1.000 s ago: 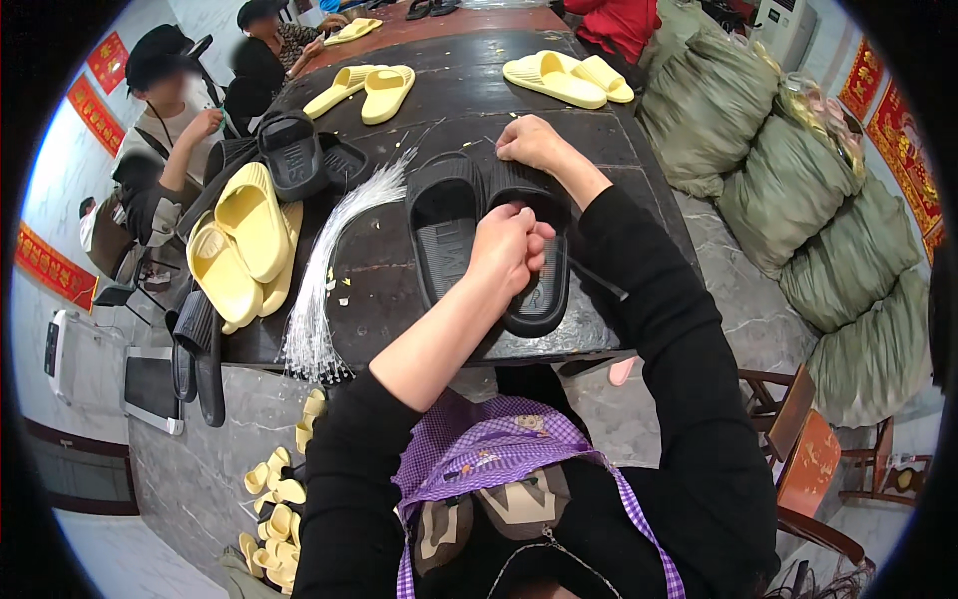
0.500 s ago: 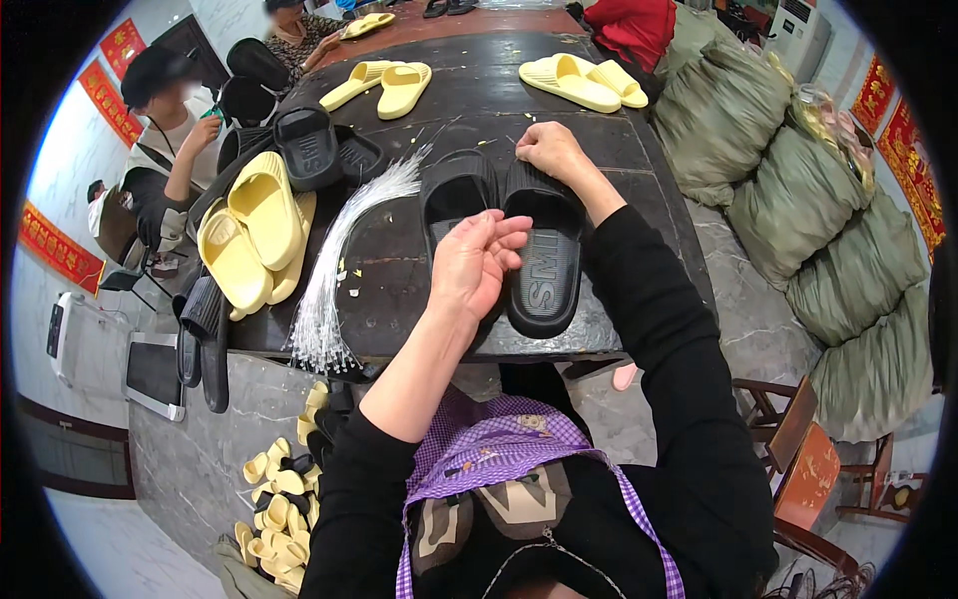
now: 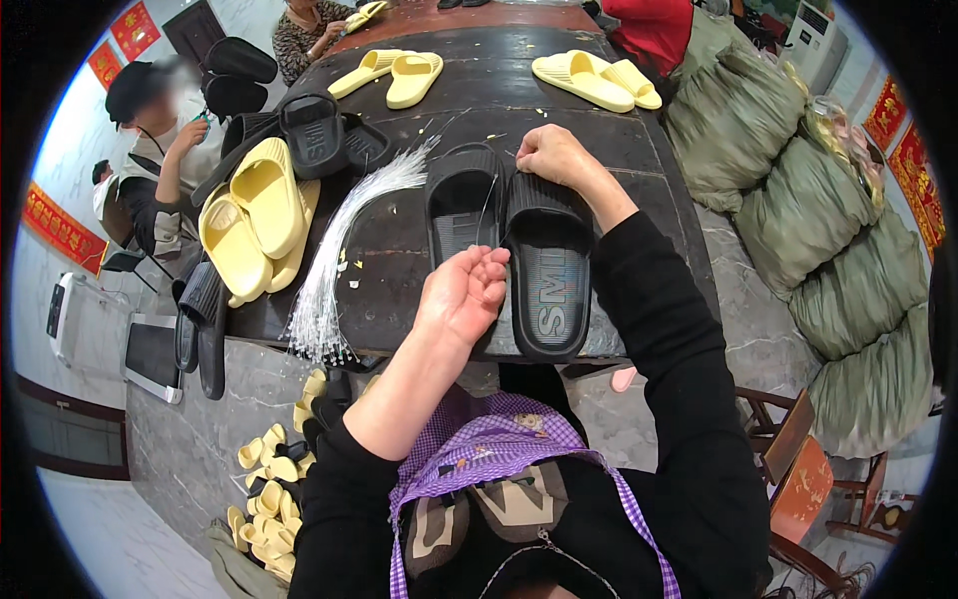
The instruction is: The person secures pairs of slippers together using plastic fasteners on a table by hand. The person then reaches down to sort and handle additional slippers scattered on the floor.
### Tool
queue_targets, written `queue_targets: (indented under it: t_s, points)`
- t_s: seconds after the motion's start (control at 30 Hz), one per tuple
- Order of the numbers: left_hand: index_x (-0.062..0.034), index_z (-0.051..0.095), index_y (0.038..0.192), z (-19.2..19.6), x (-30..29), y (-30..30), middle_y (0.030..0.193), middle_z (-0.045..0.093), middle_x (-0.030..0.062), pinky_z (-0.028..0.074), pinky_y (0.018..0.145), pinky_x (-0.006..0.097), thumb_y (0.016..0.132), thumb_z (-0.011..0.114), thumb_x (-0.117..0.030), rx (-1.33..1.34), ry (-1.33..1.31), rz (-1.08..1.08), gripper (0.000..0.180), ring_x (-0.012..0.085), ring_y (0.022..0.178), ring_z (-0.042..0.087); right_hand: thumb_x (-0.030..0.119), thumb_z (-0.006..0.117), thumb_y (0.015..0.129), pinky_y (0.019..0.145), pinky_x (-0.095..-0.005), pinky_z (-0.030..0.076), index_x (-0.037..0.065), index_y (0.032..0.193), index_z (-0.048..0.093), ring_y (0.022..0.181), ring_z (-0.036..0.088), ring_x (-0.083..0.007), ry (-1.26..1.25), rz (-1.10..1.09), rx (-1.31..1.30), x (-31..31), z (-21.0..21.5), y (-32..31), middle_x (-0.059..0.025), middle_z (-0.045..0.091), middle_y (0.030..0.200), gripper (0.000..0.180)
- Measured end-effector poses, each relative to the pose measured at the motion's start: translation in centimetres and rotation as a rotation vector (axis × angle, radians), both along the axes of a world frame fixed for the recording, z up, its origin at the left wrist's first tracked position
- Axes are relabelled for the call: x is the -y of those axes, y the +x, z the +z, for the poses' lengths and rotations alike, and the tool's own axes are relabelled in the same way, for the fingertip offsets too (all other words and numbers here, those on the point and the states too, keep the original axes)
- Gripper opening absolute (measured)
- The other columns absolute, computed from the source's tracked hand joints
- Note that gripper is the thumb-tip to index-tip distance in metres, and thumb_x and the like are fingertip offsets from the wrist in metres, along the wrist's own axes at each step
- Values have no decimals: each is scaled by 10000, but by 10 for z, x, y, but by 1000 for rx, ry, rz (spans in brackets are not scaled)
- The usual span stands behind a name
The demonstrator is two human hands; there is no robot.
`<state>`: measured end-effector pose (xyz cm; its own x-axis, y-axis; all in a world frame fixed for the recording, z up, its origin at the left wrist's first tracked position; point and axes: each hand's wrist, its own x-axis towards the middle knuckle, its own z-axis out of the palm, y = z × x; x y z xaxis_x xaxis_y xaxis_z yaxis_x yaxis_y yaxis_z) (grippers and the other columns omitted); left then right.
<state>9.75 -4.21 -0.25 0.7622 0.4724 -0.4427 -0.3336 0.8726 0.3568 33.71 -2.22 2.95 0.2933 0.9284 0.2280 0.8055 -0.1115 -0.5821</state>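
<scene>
Two black slippers lie side by side in front of me: a left one (image 3: 461, 210) and a right one (image 3: 549, 275) with raised lettering on its footbed. My left hand (image 3: 465, 292) is closed, palm up, between their near halves. A thin clear strand (image 3: 490, 208) rises from its fingertips over the left slipper's strap. At the right slipper's toe end, my right hand (image 3: 552, 156) is closed in a pinch against the strap's far edge; what its fingertips grip is hidden. Left of the slippers lies a bundle of white plastic strands (image 3: 344, 250).
Yellow slippers (image 3: 267, 198) and black slippers (image 3: 312, 135) are piled on the table's left. Further yellow pairs (image 3: 414, 78) (image 3: 589, 80) lie farther back. Green sacks (image 3: 808, 190) line the right; yellow slippers (image 3: 269, 509) heap on the floor. Other people sit at the left and far side.
My left hand has moved down and slightly left, its fingers curling in. The right slipper has shifted nearer to me. My right hand stays at its toe end.
</scene>
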Motion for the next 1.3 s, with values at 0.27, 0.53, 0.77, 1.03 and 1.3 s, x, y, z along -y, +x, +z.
queue_targets:
  t_s: [0.27, 0.53, 0.77, 1.03, 1.3]
  points:
    - [7, 443, 919, 8, 3, -12, 858, 583, 142, 362, 407, 223, 909, 416, -67, -76, 0, 13, 79, 145, 592, 522, 134, 666, 647, 721, -346, 490, 30, 789, 681, 777, 634, -259, -42, 17, -25, 3, 4, -10, -151, 657, 782, 177]
    - [9, 444, 906, 10, -20, 5, 827, 582, 143, 351, 400, 232, 901, 407, -66, -133, 67, 37, 83, 146, 565, 509, 124, 666, 655, 686, -326, 485, 17, 782, 673, 728, 625, -221, -33, 15, -51, 2, 5, -6, -134, 651, 739, 166]
    - [-16, 472, 790, 12, -66, 50, 661, 529, 105, 314, 382, 263, 864, 422, -55, -396, 303, -40, 98, 137, 457, 424, 99, 656, 674, 645, -296, 479, -2, 772, 655, 687, 614, -174, 30, 20, -60, -6, -7, 3, -118, 646, 707, 140]
    - [-11, 460, 745, 17, -71, 68, 600, 478, 90, 276, 361, 293, 840, 424, -35, -611, 525, -45, 105, 133, 386, 330, 20, 625, 697, 680, -308, 477, -8, 802, 602, 747, 613, -184, 175, 314, -18, -33, -17, 27, -119, 654, 859, 112]
    - [-23, 458, 747, 18, -79, 70, 583, 464, 84, 270, 347, 290, 835, 425, -37, -598, 530, -43, 96, 130, 388, 338, -9, 607, 673, 704, -333, 470, 7, 850, 590, 770, 595, -259, -81, 608, 145, -63, 3, 23, -114, 641, 915, 179]
